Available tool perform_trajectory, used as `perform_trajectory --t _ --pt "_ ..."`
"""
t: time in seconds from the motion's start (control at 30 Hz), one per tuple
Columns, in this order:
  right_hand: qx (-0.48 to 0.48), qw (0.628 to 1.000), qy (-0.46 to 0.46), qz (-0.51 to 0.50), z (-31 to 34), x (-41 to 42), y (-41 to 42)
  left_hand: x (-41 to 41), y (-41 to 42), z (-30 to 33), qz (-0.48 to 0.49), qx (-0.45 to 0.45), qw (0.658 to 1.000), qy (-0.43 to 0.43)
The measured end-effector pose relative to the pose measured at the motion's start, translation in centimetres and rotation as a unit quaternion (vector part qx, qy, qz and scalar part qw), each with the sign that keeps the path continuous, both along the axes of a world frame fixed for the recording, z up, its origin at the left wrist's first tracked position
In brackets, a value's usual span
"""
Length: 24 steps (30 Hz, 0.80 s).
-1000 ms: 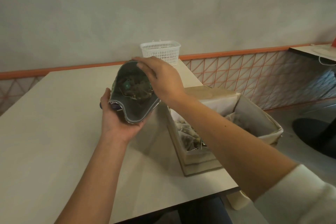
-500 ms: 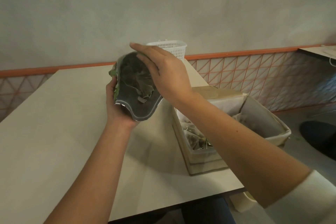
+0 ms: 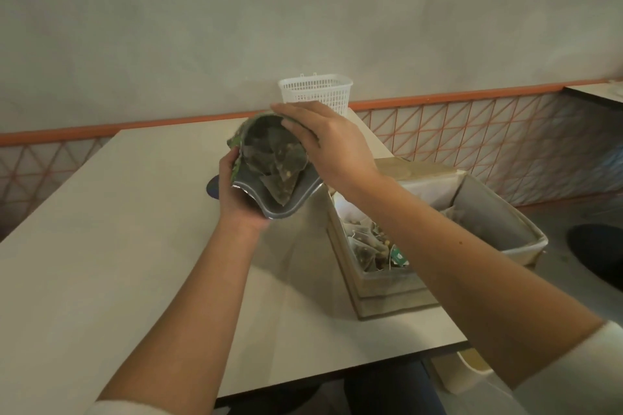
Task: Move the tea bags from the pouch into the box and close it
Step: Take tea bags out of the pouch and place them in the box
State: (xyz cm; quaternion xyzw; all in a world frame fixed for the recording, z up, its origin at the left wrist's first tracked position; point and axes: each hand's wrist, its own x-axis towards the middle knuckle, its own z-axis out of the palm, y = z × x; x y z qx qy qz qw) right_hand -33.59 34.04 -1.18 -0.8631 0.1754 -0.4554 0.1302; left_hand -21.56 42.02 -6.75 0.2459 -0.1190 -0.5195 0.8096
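My left hand (image 3: 236, 199) grips a green foil pouch (image 3: 269, 205) from below, holding it above the table with its open mouth tipped toward me. Pyramid tea bags (image 3: 276, 162) fill the pouch and one slides toward the lip. My right hand (image 3: 330, 145) reaches over the pouch's far edge, its fingers lying on the upper rim and partly inside. Right of the pouch stands an open beige box (image 3: 381, 293) with its flap up, and several tea bags (image 3: 371, 242) with green tags lie in it. My right forearm hides part of the box.
The pale table (image 3: 118, 246) reaches a grey wall with an orange rail. A white plastic basket (image 3: 317, 91) stands at the table's far edge. A dark round spot (image 3: 212, 187) lies on the table behind my left hand. The table's front edge runs just below the box.
The pouch has tipped further toward me, and the tea bags inside have slid down toward its mouth. My right hand stays on the upper rim.
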Motion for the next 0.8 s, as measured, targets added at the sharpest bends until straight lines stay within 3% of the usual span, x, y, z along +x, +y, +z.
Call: perform_trajectory --t 0.5,0.73,0.8 --pt "0.072 0.996 0.041 0.032 -1.1 -2.0 0.7 -0.1 -0.4 -3.0 -0.068 -0.037 0.993 0.085" --pt "-0.05 0.987 0.134 -0.068 -1.5 -1.8 2.1 -0.1 -0.7 -3.2 -0.041 -0.024 0.995 0.09" --pt "-0.117 0.981 0.106 -0.115 -1.4 -1.7 2.8 -0.3 -0.4 -2.9 -0.045 -0.023 0.994 0.098"
